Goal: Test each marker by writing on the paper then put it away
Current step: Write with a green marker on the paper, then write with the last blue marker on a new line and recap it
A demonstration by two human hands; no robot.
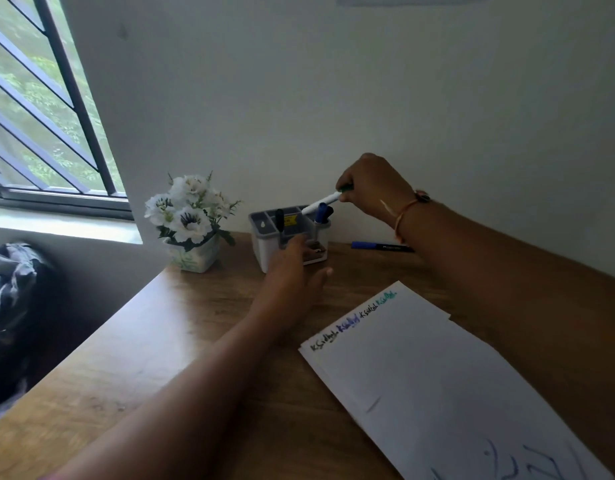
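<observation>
The right hand (368,188) pinches the white, green-capped plastic marker (321,201), likely light and stiff, at its cap end, while the open-fingered left hand (295,268) braces the grey plastic organiser (264,233) below it.

The white marker (320,201) is showing a green cap. The grey organizer (264,249) is holding a blue marker (321,213) and a black marker (280,220). The white paper (437,375) is carrying black, blue and teal scribbles. The table (153,341) is showing brown wood grain, the flowers (190,211) white petals.
</observation>
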